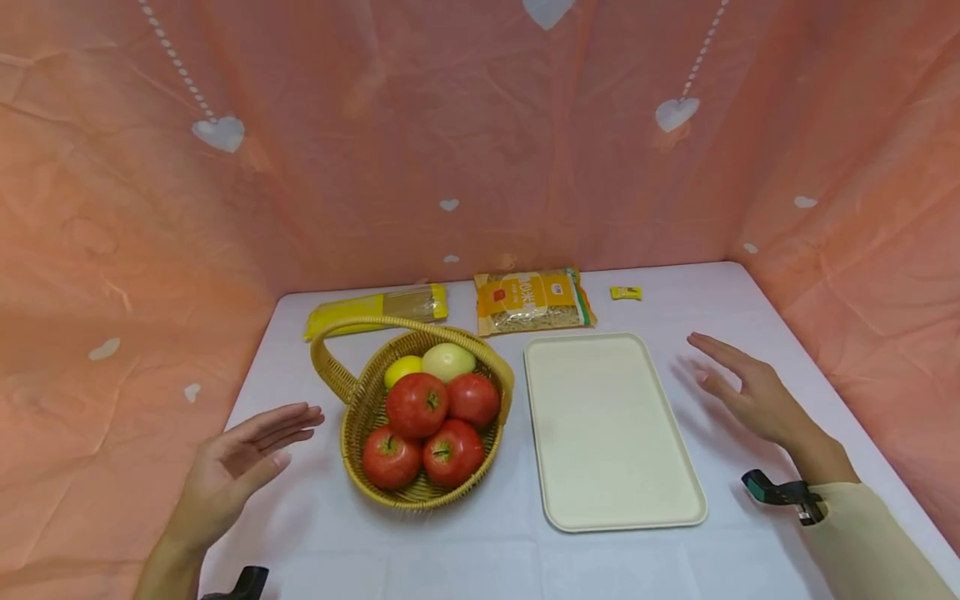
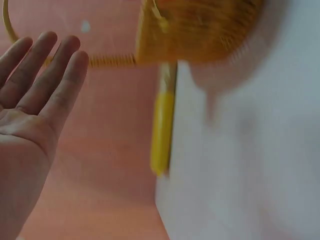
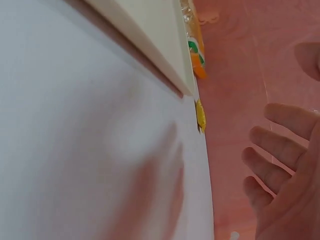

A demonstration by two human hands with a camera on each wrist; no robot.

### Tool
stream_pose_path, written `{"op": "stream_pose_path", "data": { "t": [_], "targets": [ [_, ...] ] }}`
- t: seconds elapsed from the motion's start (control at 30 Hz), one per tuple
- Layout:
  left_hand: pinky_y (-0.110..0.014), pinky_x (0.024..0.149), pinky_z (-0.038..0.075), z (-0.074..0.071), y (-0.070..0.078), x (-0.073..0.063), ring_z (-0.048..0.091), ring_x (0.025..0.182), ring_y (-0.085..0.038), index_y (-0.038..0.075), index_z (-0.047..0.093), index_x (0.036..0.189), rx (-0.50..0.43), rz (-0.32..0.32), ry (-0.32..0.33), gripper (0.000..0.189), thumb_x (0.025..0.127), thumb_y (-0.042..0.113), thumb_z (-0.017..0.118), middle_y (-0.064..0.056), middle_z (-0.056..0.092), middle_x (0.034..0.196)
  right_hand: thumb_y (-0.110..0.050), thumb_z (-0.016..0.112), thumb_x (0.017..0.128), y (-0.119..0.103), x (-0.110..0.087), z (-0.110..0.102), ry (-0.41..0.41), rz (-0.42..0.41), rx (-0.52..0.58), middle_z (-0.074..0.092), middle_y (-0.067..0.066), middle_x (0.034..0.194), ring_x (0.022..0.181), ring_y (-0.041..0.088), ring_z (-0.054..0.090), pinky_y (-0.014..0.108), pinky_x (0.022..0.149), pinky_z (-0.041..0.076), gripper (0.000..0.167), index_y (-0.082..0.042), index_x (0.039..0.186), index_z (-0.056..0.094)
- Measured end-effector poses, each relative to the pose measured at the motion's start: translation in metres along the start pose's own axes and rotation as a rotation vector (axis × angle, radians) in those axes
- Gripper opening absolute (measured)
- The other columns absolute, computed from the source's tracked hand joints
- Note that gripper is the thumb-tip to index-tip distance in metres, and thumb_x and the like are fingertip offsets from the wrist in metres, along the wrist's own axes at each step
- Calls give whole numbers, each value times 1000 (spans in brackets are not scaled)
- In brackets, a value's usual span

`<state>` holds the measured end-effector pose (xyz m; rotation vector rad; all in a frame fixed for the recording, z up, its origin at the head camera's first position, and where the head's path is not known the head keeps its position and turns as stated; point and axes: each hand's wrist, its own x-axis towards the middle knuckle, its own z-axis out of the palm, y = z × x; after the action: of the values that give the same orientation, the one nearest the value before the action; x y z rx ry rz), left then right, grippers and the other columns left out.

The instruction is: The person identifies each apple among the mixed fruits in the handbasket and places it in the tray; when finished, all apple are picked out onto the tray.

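Observation:
My left hand [image 1: 238,475] hovers left of the wicker basket [image 1: 351,454], fingers straight and holding nothing. In the left wrist view that hand [image 2: 37,100] shows its palm, with the blurred basket [image 2: 200,30] beyond. Inside the basket lie several red apples [image 1: 417,405], a yellow lemon-like fruit [image 1: 402,369] and a pale green round fruit or vegetable [image 1: 448,362]. The basket's handle [image 1: 330,367] leans to the far left. Right of the cream tray [image 1: 611,433], my right hand [image 1: 750,396] is held over the table with fingers extended, also holding nothing; its fingers [image 3: 277,155] show in the right wrist view.
Along the back lie a yellow packet of noodle-like strands [image 1: 375,308], an orange-and-clear bag of grains [image 1: 534,302] and a small yellow wrapped packet [image 1: 626,292]. Pink cloth [image 1: 480,150] with white hearts encloses the white table [image 1: 480,558] at the back and sides.

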<state>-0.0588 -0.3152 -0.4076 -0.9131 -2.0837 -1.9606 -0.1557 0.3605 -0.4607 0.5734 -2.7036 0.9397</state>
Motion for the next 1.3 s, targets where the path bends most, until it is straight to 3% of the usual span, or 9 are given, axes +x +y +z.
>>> {"op": "stream_pose_path", "data": {
  "t": [0.13,0.37,0.53,0.73,0.83,0.97,1.07,1.2,1.3],
  "targets": [
    [-29,115,55,18,4,14,68,136,-24,-25,51,143,14,-9,-68,55,89,-33,54,-27,67,146,-14,72,105,-3,1,10,13,31,63,56,23,161,141,-29,28,-2,112,20,61,-16,163,54],
    [-20,115,51,44,1,44,65,136,-10,-1,64,148,249,-182,-72,55,95,-14,70,-8,70,149,-15,67,108,-5,8,26,-24,107,165,54,24,163,141,-27,31,-1,109,24,56,-12,163,53],
    [-22,116,51,56,-10,61,65,137,-12,5,63,151,277,-230,-104,55,98,-4,74,-18,66,152,-23,62,112,1,14,35,-136,191,261,47,24,169,153,-8,39,-2,108,29,59,-8,167,46],
    [-24,114,52,65,-16,74,66,137,-23,10,61,154,296,-308,-168,55,101,8,76,-10,64,155,-25,61,113,9,16,42,-183,234,324,44,23,171,138,-29,31,-6,104,29,59,-5,167,45],
    [-24,113,53,67,-18,78,66,136,-30,11,60,155,317,-343,-196,57,101,13,78,-8,65,153,-25,61,113,8,15,43,-182,240,345,44,22,171,135,-30,30,-6,104,29,58,-6,166,45],
    [-29,112,54,69,-22,82,67,133,-29,12,59,155,371,-368,-214,60,100,18,82,-8,67,150,-28,62,113,5,16,46,-188,264,323,43,19,173,163,10,36,-3,106,30,60,-10,167,45],
    [-36,113,55,70,-24,84,66,133,-28,14,59,156,409,-380,-221,63,98,22,84,-9,65,151,-31,64,112,4,18,47,-196,297,292,41,17,174,163,46,32,23,127,37,62,-12,168,46],
    [-52,115,53,72,-28,85,63,135,-30,18,58,157,440,-394,-229,69,95,23,88,-9,61,156,-30,70,109,5,18,51,-206,302,235,40,20,174,163,49,30,72,125,31,65,-10,166,48],
    [-59,114,52,75,-31,84,63,134,-32,20,57,158,445,-411,-226,73,92,22,90,-8,60,156,-29,73,107,7,18,55,-213,287,189,39,20,174,163,49,30,75,125,31,66,-10,165,49]
  ]
}}
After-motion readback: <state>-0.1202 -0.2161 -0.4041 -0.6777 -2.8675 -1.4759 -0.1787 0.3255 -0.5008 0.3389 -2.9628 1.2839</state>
